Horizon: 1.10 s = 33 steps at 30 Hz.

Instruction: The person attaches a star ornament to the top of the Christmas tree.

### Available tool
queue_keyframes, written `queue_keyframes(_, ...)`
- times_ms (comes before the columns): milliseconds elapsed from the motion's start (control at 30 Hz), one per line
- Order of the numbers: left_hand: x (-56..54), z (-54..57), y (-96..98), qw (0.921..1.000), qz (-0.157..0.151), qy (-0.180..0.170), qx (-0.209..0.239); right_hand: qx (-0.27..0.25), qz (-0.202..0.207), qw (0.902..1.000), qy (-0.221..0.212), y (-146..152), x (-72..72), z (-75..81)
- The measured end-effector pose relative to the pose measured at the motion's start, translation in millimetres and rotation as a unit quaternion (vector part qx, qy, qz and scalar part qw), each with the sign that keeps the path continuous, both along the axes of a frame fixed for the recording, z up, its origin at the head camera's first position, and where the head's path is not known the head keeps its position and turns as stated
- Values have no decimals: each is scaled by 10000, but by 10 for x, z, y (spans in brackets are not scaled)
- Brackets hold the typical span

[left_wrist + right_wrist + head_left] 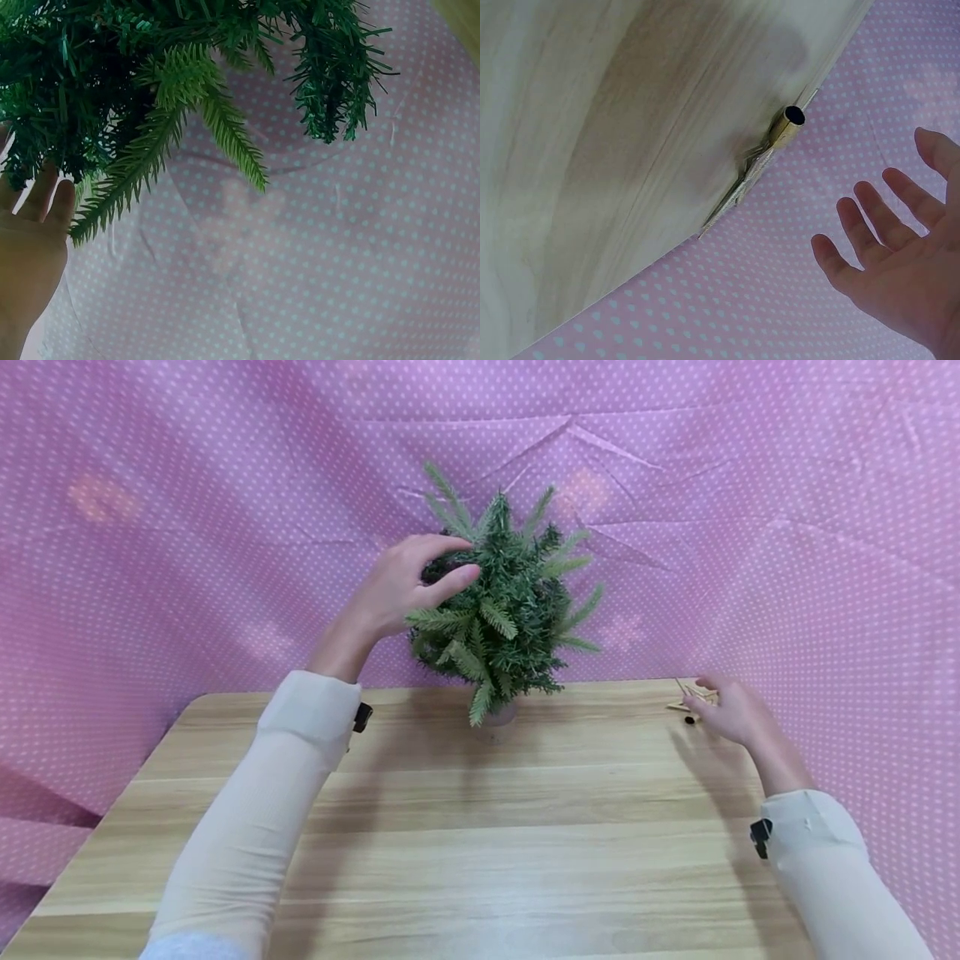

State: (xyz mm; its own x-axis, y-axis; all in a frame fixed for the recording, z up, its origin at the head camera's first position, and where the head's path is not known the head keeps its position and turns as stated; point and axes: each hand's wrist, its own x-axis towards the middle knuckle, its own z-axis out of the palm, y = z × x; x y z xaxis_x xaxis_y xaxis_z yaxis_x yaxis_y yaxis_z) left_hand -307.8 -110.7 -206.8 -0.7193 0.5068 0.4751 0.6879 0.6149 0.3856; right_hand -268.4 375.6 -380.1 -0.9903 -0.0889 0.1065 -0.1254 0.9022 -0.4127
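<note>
Cloth (757, 468), pink with pale dots, hung beyond the fingertips of the left hand (405, 581) and the right hand (731, 714). Below both sets of fingers spread the wooden tabletop (540, 852). A green artificial tree (517, 602) stood at its far side, its upper branches right at the left fingertips; the left thumb was apart from the other fingers, and whether these gripped any foliage could not be told. Cream sleeves (307, 718) covered the arms behind the fingers. The right fingers were spread, with nothing between them. Under the left fingers, lower down, showed the tree's base (498, 722). Just past the right fingertips, separated by a gap, a gold-coloured wire piece (739, 180) lay along the table's edge, its short tube (782, 133) showing a dark open end.
</note>
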Motion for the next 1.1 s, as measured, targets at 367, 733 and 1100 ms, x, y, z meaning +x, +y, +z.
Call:
queue_keyframes(367,-51,24,86,10000,-28,-34,0,-13,-78,9999,-118,98,-30,-64)
queue_keyframes(733,-84,40,150,9993,-85,-259,-240,-14,-137,9990,-435,222,-58,-146)
queue_keyframes(1100,-100,48,160,9989,-99,-366,-268,-198,-374,9965,-725,370,-41,-239)
